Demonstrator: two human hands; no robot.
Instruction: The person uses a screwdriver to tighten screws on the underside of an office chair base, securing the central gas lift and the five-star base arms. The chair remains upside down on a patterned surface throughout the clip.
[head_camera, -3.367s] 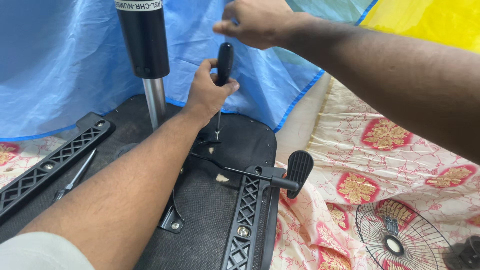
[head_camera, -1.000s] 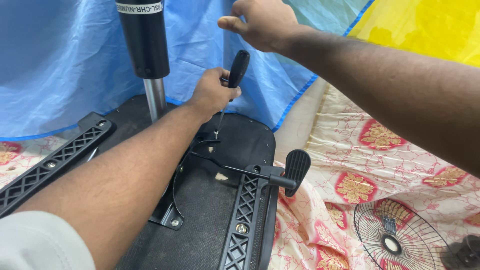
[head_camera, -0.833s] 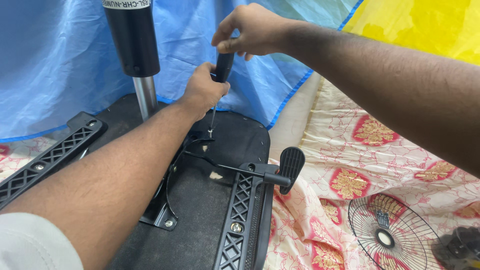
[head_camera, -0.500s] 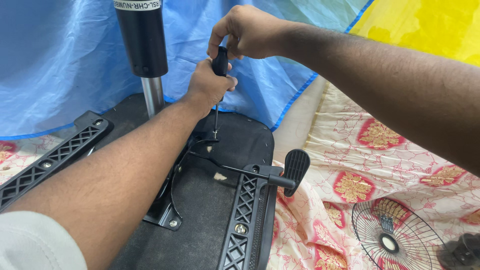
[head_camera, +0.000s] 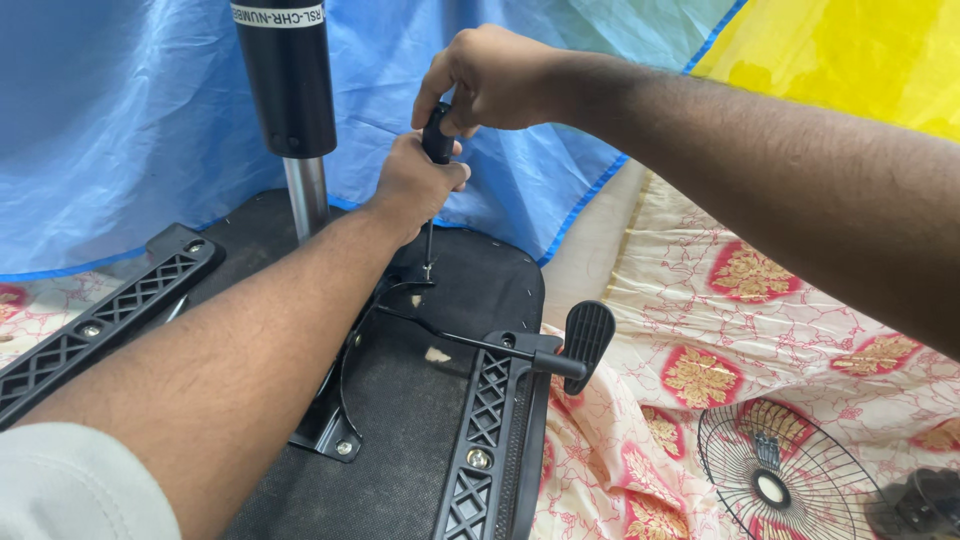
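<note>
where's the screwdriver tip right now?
Head view, centre: the screwdriver stands upright, held by the left hand with the right hand on top; its tip meets the black bracket under the seat, right of the gas cylinder.

On the upturned chair seat (head_camera: 420, 400) the gas cylinder (head_camera: 290, 90) stands left of the screwdriver (head_camera: 432, 190), the lever paddle (head_camera: 587, 335) right, the fan grille (head_camera: 790, 475) farther right.

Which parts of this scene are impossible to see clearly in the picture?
Head view only:
- Black screwdriver handle: mostly covered by the left hand and right hand.
- Screw under the thin metal shaft: too small.
- Black gas cylinder: top cut off.
- Round wire fan grille: cut by the bottom edge.
</note>
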